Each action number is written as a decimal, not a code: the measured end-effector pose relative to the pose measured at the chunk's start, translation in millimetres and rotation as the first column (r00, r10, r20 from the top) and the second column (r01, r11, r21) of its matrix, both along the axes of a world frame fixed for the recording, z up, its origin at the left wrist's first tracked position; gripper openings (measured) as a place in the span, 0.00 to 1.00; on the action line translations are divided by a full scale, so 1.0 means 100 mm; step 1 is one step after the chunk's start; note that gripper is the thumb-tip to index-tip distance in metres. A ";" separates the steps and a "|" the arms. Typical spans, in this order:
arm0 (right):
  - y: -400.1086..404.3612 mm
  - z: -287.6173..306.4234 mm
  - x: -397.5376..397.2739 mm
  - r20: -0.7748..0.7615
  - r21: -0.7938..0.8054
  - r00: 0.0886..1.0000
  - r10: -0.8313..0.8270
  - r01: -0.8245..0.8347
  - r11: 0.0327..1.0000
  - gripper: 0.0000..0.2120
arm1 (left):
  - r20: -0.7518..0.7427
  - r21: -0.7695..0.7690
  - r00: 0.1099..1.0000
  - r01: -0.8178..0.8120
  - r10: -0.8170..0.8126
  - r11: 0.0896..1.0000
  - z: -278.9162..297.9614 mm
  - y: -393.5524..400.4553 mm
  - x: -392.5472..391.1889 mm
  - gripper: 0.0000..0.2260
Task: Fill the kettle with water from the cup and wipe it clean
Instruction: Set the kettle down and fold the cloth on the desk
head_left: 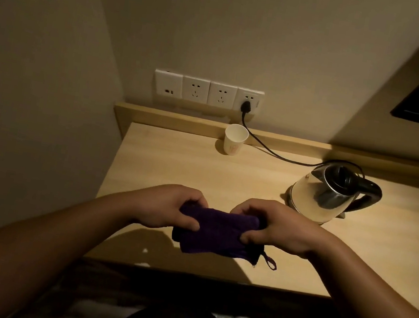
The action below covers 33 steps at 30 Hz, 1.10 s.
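Both hands are gripping a folded dark purple cloth (218, 234) just above the near part of the wooden worktop (173, 169). The left hand (166, 208) is closing its fingers over the cloth's left end with the thumb pressing on top, and the right hand (279, 229) is doing the same at the right end, so the cloth is stretching between them. A small loop on the cloth's corner is hanging out below the right hand. The kettle (329, 197), steel with a black handle and lid, is sitting on the worktop just beyond the right hand and to its right, not touching it. The white paper cup (234, 140) is standing upright well beyond both hands, against the worktop's raised back edge. A black cord (265, 147) is running from a wall socket (248, 101), behind the cup, toward the kettle.
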State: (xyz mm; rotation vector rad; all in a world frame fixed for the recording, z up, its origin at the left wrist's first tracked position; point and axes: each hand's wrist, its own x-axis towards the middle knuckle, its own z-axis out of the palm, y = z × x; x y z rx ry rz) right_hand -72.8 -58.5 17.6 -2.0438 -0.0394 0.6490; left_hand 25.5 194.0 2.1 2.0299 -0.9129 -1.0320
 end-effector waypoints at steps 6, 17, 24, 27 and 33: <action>0.12 -0.25 -0.17 -0.026 -0.076 0.994 -0.109 0.106 0.991 0.15 | -0.020 0.008 0.993 0.114 -0.114 0.993 -0.31 -0.03 0.03 0.09; 0.01 -1.09 -0.07 0.013 -0.303 0.982 -0.187 0.182 0.935 0.07 | 0.206 0.157 0.954 0.189 -0.220 0.969 -1.15 -0.24 0.14 0.10; -0.20 -1.47 0.45 0.366 -0.563 0.928 0.073 0.158 0.811 0.07 | 0.632 0.137 0.772 -0.027 -0.067 0.990 -1.49 -0.50 0.30 0.12; -0.18 -1.62 0.54 0.382 -0.655 0.904 0.191 0.120 0.746 0.12 | 0.731 0.129 0.676 0.000 -0.095 0.992 -1.65 -0.56 0.27 0.14; -0.04 -1.93 0.14 0.330 -0.699 0.850 0.412 -0.074 0.711 0.13 | 0.799 0.188 0.551 0.150 -0.240 0.971 -1.97 -0.34 -0.08 0.21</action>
